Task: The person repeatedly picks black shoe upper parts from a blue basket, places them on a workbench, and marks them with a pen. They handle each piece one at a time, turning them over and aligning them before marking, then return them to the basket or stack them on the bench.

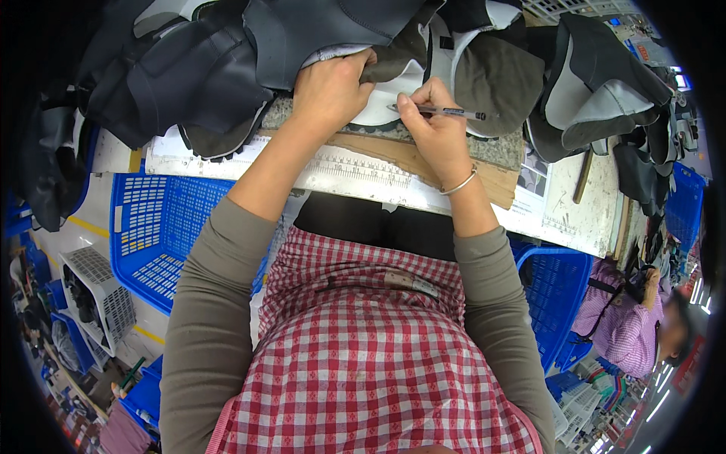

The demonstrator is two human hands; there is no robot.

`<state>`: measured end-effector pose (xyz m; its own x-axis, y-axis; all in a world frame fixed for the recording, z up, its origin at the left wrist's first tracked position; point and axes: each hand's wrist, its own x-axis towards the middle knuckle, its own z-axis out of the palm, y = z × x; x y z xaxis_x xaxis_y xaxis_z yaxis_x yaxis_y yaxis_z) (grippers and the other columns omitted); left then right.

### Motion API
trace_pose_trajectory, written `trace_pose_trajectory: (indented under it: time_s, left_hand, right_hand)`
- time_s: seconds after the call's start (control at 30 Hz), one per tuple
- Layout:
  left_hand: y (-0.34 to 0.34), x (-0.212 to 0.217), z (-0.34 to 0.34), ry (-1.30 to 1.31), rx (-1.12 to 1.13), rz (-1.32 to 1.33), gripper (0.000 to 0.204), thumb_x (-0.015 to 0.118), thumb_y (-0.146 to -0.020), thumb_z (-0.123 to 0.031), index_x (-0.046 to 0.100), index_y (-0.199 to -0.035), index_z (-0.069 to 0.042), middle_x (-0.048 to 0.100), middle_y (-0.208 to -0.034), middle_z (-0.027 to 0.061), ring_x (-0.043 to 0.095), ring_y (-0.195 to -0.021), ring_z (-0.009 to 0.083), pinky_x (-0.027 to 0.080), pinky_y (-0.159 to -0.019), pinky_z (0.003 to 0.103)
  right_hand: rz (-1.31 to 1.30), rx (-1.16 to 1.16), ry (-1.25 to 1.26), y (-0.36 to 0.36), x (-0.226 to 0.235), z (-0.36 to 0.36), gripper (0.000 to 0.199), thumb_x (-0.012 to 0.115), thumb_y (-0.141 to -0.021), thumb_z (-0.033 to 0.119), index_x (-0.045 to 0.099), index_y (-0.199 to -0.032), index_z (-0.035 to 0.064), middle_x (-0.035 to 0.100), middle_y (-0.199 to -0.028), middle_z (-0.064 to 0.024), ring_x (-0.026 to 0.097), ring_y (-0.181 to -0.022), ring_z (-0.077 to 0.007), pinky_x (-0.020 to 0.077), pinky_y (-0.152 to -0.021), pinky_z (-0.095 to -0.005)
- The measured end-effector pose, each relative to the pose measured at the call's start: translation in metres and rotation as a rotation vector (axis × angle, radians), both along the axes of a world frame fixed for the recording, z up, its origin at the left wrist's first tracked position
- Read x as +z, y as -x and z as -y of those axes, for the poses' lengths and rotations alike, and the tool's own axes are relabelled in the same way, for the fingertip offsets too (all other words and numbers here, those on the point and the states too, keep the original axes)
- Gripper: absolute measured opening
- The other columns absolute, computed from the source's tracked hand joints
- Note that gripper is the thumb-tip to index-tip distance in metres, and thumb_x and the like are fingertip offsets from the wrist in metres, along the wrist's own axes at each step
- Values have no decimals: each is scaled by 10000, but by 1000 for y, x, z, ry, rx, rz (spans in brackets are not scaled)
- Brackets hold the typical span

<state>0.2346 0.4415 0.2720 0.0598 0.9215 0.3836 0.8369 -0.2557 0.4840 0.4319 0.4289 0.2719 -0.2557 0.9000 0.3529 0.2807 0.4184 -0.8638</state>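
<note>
One pen (454,112) is gripped in our right hand (439,136), one end over the white lining (378,115) among dark leather pieces (325,30) on the table (597,181). Our left hand (330,91) touches these, fingertips partly hidden; we cannot tell whether it grips.

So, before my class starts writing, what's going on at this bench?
A person's right hand holds a pen, its tip over a white-lined piece; whether it touches is unclear. The left hand is at the same piece, fingers partly hidden. Dark pieces are heaped along the bench.
</note>
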Motion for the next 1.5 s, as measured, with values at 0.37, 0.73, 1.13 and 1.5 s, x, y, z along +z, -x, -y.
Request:
trace_pose_trajectory:
  time_s: [0.37, 0.73, 1.13, 1.5]
  left_hand:
    - [0, 1, 0, -6, -2, -8, 270, 715, -860, -196, 698, -1123, -136, 741, -846, 141, 711, -815, 366, 559, -705, 449]
    - [9, -9, 3, 94, 50, 1156, 341, 739, -959, -190, 700, -1215, 31, 746, -1160, 94, 692, -1020, 261, 517, -954, 363]
    - [-55, 64, -43, 128, -770, 1959, 410, 521, -1085, -220, 541, -1422, 12, 572, -1477, 171, 529, -1385, 315, 354, -1227, 484]
    - [-136, 48, -102, 27, -402, 219, 892, 804, -834, -220, 331, -1536, 64, 333, -1595, 320, 307, -1481, 479, 279, -1251, 471]
  right_hand:
    - [-65, 68, 91, -3, 6, 0, 248, 725, -969, 176, 557, -857, 32, 657, -775, -18, 549, -671, -70, 458, -609, -245]
    - [288, -706, -413, -91, 45, -43, 546, 767, -930, 372, 547, -1295, 30, 680, -1123, -208, 630, -1056, -410, 502, -907, -454]
    - [153, -548, -629, -107, 105, -93, 260, 828, -802, 114, 665, -1003, 91, 645, -860, -69, 598, -740, -183, 515, -710, -328]
    - [110, -723, -307, -201, 73, -91, 338, 810, -925, 240, 602, -1078, 21, 730, -1059, -94, 663, -894, -148, 531, -852, -300]
